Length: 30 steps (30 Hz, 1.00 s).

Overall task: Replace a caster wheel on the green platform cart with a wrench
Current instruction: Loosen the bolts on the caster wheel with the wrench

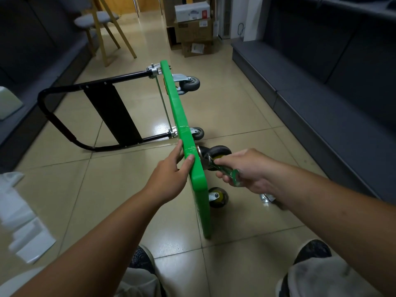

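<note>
1. Glossy beige floor tiles (120,189) ran down a narrow room between dark upholstered benches (321,93); a wooden stool (96,18) and stacked cardboard boxes (192,28) stood at the far end.
2. The green platform cart (177,108) stood on its long edge in the middle of the floor, running away from the person; its black handle (53,116) lay folded out to the left, and its wheels pointed right.
3. The left hand (169,179) gripped the cart's upper edge near the near end, thumb on top and fingers down the left face.
4. The right hand (246,174) was curled round the green-handled wrench (230,173); the wrench's head sat against the base of a caster wheel (218,152), just beside the platform's underside.
5. Two far casters (190,82) showed further along; another wheel (218,197) sat low by the near corner.
6. A small metal plate (266,198) lay on the tiles, partly hidden under the right forearm.
7. White packaging (25,221) lay at the left.
</note>
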### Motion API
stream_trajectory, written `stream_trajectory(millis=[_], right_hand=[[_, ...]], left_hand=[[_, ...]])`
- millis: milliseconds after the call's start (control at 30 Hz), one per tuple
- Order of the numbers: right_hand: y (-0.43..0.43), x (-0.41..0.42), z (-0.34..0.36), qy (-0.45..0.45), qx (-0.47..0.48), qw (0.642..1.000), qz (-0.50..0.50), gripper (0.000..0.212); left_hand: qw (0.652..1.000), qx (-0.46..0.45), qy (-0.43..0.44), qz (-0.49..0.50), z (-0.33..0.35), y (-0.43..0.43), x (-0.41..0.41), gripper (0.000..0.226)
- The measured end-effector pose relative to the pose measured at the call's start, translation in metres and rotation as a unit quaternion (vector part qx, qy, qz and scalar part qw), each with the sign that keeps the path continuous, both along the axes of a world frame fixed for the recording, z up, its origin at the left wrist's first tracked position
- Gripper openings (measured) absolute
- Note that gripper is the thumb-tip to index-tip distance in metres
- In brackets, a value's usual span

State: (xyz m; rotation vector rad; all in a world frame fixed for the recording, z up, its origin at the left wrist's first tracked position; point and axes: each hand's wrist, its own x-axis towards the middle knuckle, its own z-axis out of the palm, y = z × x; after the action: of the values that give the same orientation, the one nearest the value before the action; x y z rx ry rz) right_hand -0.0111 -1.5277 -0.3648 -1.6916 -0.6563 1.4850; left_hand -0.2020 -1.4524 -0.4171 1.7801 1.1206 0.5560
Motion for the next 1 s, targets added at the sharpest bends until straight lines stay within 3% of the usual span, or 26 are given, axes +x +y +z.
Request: stream_trajectory(millis=[133,533,867,1000], right_hand=[[0.013,-0.004,0.012,0.013,-0.020,0.998,0.055,0.009],[0.052,-0.008,0.036,-0.013,-0.123,0.972,0.201,0.026],[0.078,-0.013,0.044,-0.045,-0.175,0.964,0.197,0.040],[0.103,-0.010,0.049,-0.065,-0.222,0.943,0.241,0.048]], left_hand=[[1.000,0.005,0.006,-0.004,0.000,0.001,0.000,0.090],[1.000,0.005,0.005,-0.003,-0.005,0.003,-0.001,0.086],[1.000,0.011,0.011,-0.001,0.000,-0.001,0.002,0.084],[1.000,0.013,0.013,-0.001,0.004,-0.006,0.002,0.076]])
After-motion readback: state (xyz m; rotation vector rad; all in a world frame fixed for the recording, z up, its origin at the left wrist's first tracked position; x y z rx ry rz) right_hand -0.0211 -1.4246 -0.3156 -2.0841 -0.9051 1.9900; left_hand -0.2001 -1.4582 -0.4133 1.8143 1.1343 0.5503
